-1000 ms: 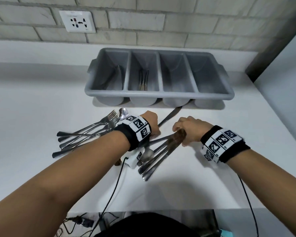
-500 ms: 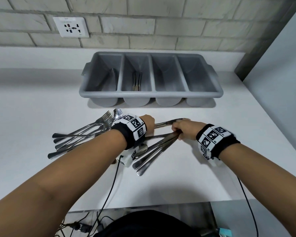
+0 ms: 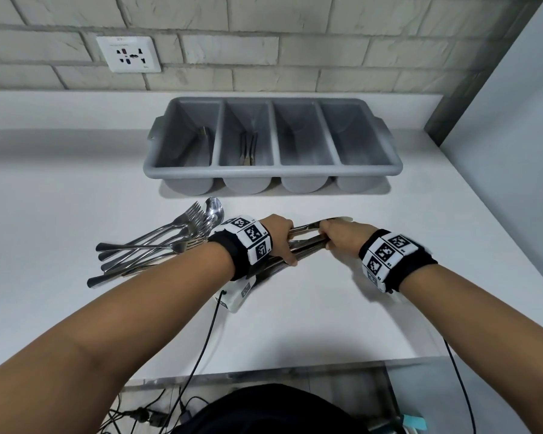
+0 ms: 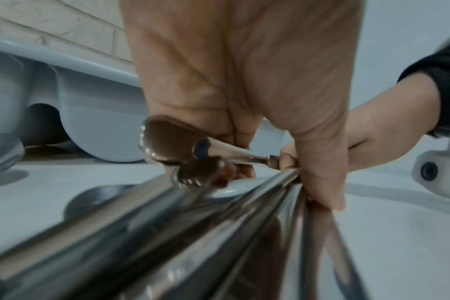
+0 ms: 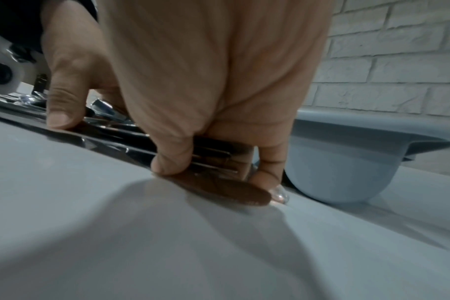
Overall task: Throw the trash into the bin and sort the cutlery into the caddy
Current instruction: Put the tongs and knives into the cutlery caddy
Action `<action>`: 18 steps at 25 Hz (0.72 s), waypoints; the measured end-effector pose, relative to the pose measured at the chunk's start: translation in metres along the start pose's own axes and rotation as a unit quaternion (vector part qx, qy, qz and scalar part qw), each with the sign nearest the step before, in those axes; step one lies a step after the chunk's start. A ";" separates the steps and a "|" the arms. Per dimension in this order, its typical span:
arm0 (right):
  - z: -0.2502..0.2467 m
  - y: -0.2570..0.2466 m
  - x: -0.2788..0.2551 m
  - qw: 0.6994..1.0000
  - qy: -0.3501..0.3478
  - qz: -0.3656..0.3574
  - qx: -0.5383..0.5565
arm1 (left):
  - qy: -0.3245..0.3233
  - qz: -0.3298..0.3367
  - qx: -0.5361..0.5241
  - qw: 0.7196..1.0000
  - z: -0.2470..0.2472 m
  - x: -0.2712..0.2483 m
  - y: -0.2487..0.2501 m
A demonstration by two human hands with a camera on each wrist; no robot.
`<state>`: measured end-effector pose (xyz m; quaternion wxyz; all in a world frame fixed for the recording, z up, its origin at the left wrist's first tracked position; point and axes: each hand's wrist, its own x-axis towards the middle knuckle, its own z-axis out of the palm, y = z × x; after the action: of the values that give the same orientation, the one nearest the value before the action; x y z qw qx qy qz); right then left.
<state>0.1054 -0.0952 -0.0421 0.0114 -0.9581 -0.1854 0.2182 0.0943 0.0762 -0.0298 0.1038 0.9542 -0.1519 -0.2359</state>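
Note:
A bundle of steel knives (image 3: 306, 241) lies low over the white counter, held at both ends. My left hand (image 3: 284, 242) grips the handles (image 4: 219, 223), fingers curled round them. My right hand (image 3: 333, 239) pinches the blade ends (image 5: 226, 192) between thumb and fingers, tips touching the counter. A loose pile of forks and spoons (image 3: 170, 242) lies left of my left wrist. Behind stands the grey four-compartment caddy (image 3: 273, 172). Its leftmost slot holds a piece (image 3: 203, 133), the second slot several pieces (image 3: 248, 148), and the two right slots look empty.
A wall socket (image 3: 128, 54) sits on the brick wall behind the caddy. A grey side wall (image 3: 514, 151) bounds the counter on the right. Black cables (image 3: 201, 355) hang from both wrists over the counter's front edge (image 3: 264, 369).
The single knife that lay apart has joined the bundle. The bundle has swung from a diagonal to nearly level between my hands, and my left hand now covers its handle end.

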 end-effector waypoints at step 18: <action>-0.082 0.021 -0.022 0.949 0.294 0.005 0.110 | 0.049 0.085 -0.286 0.953 -0.013 0.000 0.007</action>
<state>0.1286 -0.1176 0.0390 0.1699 -0.9734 -0.1437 -0.0541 0.0991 0.0718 -0.0165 0.3991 0.8786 -0.1536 -0.2125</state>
